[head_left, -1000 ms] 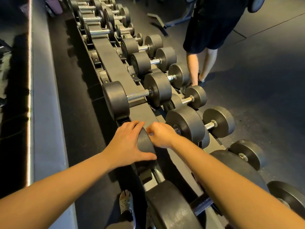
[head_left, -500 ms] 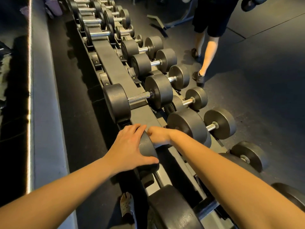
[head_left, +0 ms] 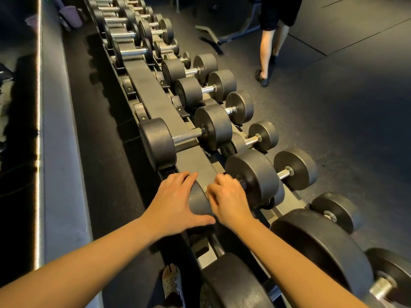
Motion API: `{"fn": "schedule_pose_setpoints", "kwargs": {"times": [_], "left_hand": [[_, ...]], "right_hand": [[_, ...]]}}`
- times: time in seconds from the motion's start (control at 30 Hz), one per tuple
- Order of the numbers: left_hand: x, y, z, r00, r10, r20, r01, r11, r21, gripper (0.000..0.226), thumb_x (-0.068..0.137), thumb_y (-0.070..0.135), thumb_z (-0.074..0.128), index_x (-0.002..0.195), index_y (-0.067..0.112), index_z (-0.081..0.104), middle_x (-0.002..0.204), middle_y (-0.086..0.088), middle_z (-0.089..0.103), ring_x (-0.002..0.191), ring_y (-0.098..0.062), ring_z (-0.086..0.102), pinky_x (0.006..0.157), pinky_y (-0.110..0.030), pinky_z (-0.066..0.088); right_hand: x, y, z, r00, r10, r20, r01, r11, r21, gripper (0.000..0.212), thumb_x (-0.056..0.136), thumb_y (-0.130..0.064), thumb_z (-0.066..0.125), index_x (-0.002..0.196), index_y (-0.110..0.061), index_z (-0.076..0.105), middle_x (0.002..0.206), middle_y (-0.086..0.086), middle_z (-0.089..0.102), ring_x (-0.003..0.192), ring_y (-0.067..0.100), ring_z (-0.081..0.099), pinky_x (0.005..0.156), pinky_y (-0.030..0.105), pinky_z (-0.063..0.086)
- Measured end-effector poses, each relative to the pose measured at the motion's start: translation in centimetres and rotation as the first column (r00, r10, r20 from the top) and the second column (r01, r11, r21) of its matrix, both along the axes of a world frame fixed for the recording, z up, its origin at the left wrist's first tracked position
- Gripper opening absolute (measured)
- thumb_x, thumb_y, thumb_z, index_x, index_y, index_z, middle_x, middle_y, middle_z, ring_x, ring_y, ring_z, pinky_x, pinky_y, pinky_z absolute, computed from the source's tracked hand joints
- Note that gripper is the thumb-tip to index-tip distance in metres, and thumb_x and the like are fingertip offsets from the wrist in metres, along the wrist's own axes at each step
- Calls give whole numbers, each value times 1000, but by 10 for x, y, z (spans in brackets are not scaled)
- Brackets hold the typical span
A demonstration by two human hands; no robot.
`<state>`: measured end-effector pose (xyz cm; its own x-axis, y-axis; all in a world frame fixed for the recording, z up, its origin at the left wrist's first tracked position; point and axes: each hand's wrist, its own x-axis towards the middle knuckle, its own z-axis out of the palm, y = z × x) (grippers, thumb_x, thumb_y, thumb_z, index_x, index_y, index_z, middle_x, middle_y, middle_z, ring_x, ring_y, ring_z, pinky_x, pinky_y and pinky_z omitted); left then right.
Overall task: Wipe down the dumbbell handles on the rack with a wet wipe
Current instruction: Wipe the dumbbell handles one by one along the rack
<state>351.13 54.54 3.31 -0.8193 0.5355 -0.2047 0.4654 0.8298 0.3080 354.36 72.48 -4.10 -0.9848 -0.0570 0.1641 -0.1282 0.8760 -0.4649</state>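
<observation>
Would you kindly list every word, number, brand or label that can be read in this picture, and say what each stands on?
No text in this view is legible.
Dumbbell heads: no weight numbers or brand visible.
Faint mark on a lower-tier dumbbell: too blurred to read.
Rack: no label or sign visible.

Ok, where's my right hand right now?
Head view, centre: the right hand curls over the middle of a dumbbell, beside the left hand, which grips its left weight head.
</observation>
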Motion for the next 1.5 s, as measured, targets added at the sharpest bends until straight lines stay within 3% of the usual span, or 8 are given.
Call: {"fn": "schedule_pose_setpoints", "kwargs": {"times": [0.23, 0.43, 0.67, 0.77, 0.9, 1.0, 1.17, 1.5], "left_hand": [[1, 0, 2, 1000, 1, 9, -1, 1000, -3, 127, 58, 96, 56, 160, 26, 25, 161, 7, 31, 147, -16, 27, 122, -40, 27], [0, 1, 3, 1000, 13, 16, -13, 1000, 4, 129, 55, 98, 51, 159, 27, 25, 161, 8, 31, 147, -16, 28, 123, -42, 28], [0, 0, 0, 1000, 3, 6, -3, 1000, 13, 129, 55, 99, 54, 159, 26, 27, 160, 7, 33, 145, -16, 30, 122, -42, 29], [0, 0, 1, 1000, -3, 14, 3, 1000, 11, 128, 56, 97, 55, 159, 26, 26, 159, 8, 33, 145, -15, 30, 122, -42, 29], [0, 1, 2, 1000, 4, 4, -4, 1000, 7, 128, 56, 97, 55, 159, 26, 27, 159, 8, 33, 145, -16, 30, 122, -43, 30], [0, 0, 2, 1000, 5, 3, -5, 1000, -6, 134, 52, 103, 50, 159, 26, 27, 160, 7, 33, 145, -16, 30, 122, -42, 30], [-1, 1, -1, 1000, 3, -11, -3, 1000, -9, 130, 54, 100, 54, 158, 26, 29, 159, 7, 35, 145, -16, 31, 121, -44, 32], [1, 2, 4, 1000, 7, -2, -7, 1000, -1, 129, 55, 97, 58, 159, 25, 29, 158, 7, 35, 142, -16, 32, 120, -41, 32]], "right_hand": [[19, 19, -4, 977, 214, -10, -215, 974, -79, 14, 96, -27, 62, 102, -21, 73, 94, -7, 60, 87, 11, 56, 74, 32, 51], [21, 1, -8, 941, -337, 23, 326, 888, -325, 14, 102, -26, 57, 110, -18, 66, 96, -4, 67, 84, 11, 64, 78, 32, 57], [30, 3, -9, 995, 97, -10, -97, 961, -259, 6, 92, -16, 61, 96, -20, 58, 87, -2, 64, 79, 20, 60, 68, 41, 52], [36, 18, -22, 986, -111, 125, 142, 951, -274, 8, 95, -24, 61, 90, -23, 55, 81, -7, 63, 75, 15, 61, 68, 36, 53], [33, -3, -18, 731, -417, 540, 679, 364, -638, 8, 94, -10, 64, 87, -12, 65, 75, 9, 69, 69, 20, 69, 71, 42, 62], [24, -19, 0, 615, -90, 783, 747, -253, -615, 15, 91, 10, 55, 91, -1, 64, 69, 12, 67, 57, 19, 66, 53, 30, 60], [30, -14, 0, 604, 195, 773, 795, -80, -601, 20, 92, 6, 56, 86, -9, 67, 71, 6, 70, 63, 14, 68, 57, 26, 54], [7, -15, -7, 606, 95, 789, 755, -379, -535, 32, 97, 13, 37, 100, -6, 63, 87, 19, 68, 88, 29, 68, 76, 38, 57]]}}
